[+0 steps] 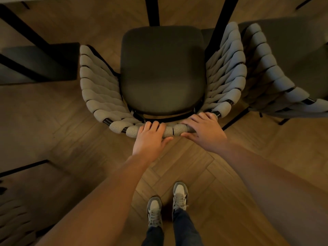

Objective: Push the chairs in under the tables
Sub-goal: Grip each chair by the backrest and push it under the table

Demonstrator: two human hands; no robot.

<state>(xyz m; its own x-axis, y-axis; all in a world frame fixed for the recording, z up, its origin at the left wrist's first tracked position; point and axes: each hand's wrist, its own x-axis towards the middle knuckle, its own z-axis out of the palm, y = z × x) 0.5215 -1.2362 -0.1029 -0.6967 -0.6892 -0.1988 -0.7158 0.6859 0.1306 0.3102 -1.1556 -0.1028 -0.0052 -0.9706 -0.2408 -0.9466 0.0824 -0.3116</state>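
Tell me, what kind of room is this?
Probably a dining room or café. Several matching woven-back chairs stand close together, like the chair under the left hand and right hand and its neighbour chair, beside black table legs on a herringbone wood floor.

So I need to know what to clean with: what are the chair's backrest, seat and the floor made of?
Backrest: looks like thick knitted grey cord wrapped round a black, probably metal, frame. Seat: dark matte fabric, seemingly padded. Floor: wood-look herringbone planks; wood or laminate, unclear.
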